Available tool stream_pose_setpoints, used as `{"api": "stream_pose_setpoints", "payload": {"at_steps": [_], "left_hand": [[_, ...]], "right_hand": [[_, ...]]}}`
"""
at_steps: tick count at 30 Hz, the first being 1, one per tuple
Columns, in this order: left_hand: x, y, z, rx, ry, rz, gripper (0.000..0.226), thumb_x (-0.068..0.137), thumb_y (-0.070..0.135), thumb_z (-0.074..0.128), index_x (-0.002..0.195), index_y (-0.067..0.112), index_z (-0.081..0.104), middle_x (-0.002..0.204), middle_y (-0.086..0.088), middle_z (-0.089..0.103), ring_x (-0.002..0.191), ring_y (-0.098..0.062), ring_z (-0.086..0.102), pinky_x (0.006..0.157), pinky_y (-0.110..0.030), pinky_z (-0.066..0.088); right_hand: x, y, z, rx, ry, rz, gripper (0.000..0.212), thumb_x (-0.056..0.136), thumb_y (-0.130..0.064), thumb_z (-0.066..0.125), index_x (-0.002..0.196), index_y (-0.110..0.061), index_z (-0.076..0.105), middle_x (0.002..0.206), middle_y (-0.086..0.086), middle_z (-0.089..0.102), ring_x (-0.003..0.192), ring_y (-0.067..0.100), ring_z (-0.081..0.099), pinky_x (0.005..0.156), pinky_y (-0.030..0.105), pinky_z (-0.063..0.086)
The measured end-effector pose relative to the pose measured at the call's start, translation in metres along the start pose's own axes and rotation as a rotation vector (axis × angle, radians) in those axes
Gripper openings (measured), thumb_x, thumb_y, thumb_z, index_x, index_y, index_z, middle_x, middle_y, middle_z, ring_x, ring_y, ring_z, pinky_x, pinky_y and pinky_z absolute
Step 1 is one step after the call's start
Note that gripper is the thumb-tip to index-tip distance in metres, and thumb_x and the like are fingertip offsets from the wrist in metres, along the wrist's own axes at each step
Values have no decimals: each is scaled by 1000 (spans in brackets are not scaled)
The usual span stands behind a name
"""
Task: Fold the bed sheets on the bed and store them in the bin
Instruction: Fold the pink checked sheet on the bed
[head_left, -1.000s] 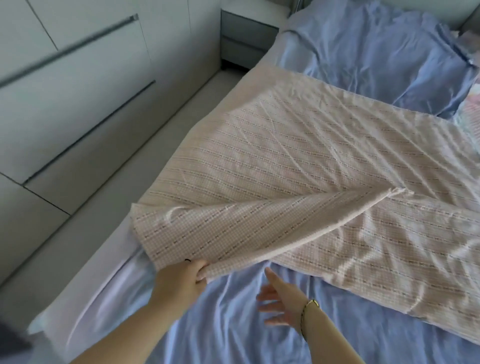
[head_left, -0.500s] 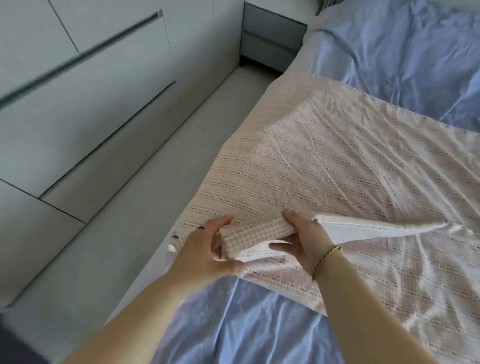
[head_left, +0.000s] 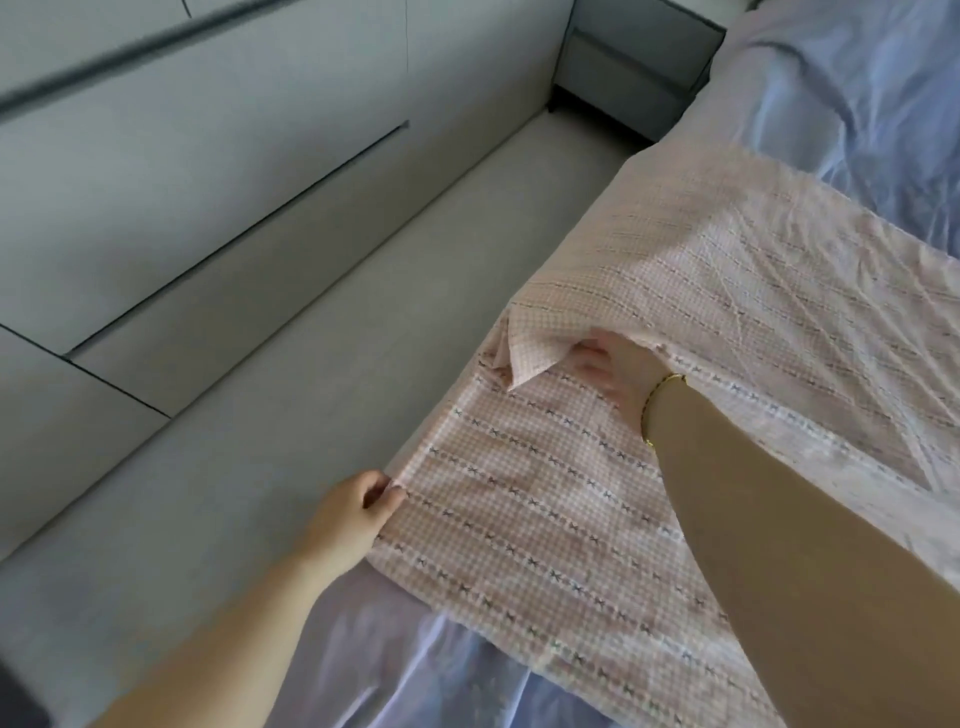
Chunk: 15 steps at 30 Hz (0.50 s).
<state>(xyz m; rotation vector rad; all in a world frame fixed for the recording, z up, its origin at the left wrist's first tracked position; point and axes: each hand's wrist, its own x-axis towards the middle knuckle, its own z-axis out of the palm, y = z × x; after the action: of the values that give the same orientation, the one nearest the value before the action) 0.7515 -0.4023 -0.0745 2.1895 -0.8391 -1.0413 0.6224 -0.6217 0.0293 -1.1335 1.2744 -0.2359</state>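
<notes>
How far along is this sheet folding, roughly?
Early on. Done: the pink checked sheet looks folded over once. In hand: the left hand pinches its near corner; the right hand holds a turned-up corner farther along. Left: further folds, the blue bedding lying crumpled beyond, and storing, though no bin is in view.

Soft, even daylight is filling the room, and nothing is glaring. The blue sheet (head_left: 857, 78) is showing brightest at the top right, so the light is seeming to come from that side. Shadows are showing only faintly in the folds of the pink sheet (head_left: 571, 519). The whole picture is looking slightly soft; the right hand (head_left: 608, 364) and the wardrobe (head_left: 156, 156) lines are smearing. The wide lens is bending straight lines near the left edge.
</notes>
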Motion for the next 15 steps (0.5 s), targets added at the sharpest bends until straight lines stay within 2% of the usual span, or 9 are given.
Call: {"api": "stream_pose_setpoints", "payload": {"at_steps": [1, 2, 3, 5, 8, 10, 12, 13, 15], "left_hand": [[-1, -4, 6, -4, 15, -11, 31, 93, 15, 52, 64, 24, 44, 61, 6, 48, 59, -12, 46, 52, -12, 33], [-1, -8, 11, -9, 41, -15, 31, 94, 15, 51, 65, 25, 43, 63, 7, 48, 61, -14, 47, 52, -10, 34], [-1, -10, 14, -16, 57, -26, 31, 94, 16, 50, 65, 26, 43, 63, 8, 49, 62, -13, 48, 53, -9, 34], [-1, -12, 18, -38, 71, -54, 29, 95, 18, 49, 67, 28, 44, 65, 8, 51, 60, -6, 48, 53, -8, 34], [-3, -9, 17, -121, 51, -111, 28, 96, 18, 47, 68, 24, 46, 62, 5, 49, 57, -6, 46, 51, -12, 35], [-6, -5, 16, -205, 29, -154, 29, 96, 16, 47, 66, 18, 47, 60, 3, 46, 57, -8, 43, 49, -11, 36], [-10, -1, 13, -296, 32, -196, 29, 95, 16, 48, 66, 15, 49, 61, 1, 47, 58, -10, 43, 48, -10, 36], [-12, 1, 12, -344, 41, -216, 28, 94, 18, 50, 66, 13, 51, 62, 1, 49, 59, -10, 45, 48, -10, 36], [-18, 4, 9, -399, 66, -234, 27, 92, 19, 54, 67, 9, 53, 62, -1, 51, 60, -14, 48, 46, -9, 39]], "right_hand": [[5, 9, 11, -132, -37, -18, 28, 99, -13, 34, 117, -2, 54, 118, 8, 61, 111, 21, 53, 105, 34, 27], [11, 23, 20, -290, -76, -57, 37, 99, -14, 37, 134, -2, 42, 141, 10, 42, 131, 25, 37, 108, 32, 20], [20, 40, 26, -485, -113, -105, 45, 98, -18, 40, 142, -9, 32, 152, 7, 24, 140, 23, 19, 112, 31, 14], [31, 67, 34, -855, -91, -176, 53, 96, -27, 42, 145, -25, 23, 156, -5, 4, 143, 16, -6, 115, 33, -5], [35, 77, 34, -998, -83, -186, 56, 96, -30, 40, 147, -30, 16, 156, -9, -5, 141, 12, -17, 113, 33, -15], [33, 75, 31, -958, -75, -203, 55, 96, -31, 41, 146, -28, 19, 156, -9, 0, 142, 12, -12, 115, 33, -12], [24, 75, 28, -770, -33, -207, 53, 95, -28, 45, 144, -25, 27, 152, -7, 17, 143, 15, 6, 118, 34, 5], [15, 74, 26, -593, 0, -178, 49, 95, -25, 47, 141, -23, 33, 146, -7, 29, 138, 14, 22, 114, 32, 20], [-11, 79, 20, -260, 67, -146, 37, 95, -18, 47, 132, -21, 45, 124, -9, 47, 112, 7, 47, 91, 15, 41]]}}
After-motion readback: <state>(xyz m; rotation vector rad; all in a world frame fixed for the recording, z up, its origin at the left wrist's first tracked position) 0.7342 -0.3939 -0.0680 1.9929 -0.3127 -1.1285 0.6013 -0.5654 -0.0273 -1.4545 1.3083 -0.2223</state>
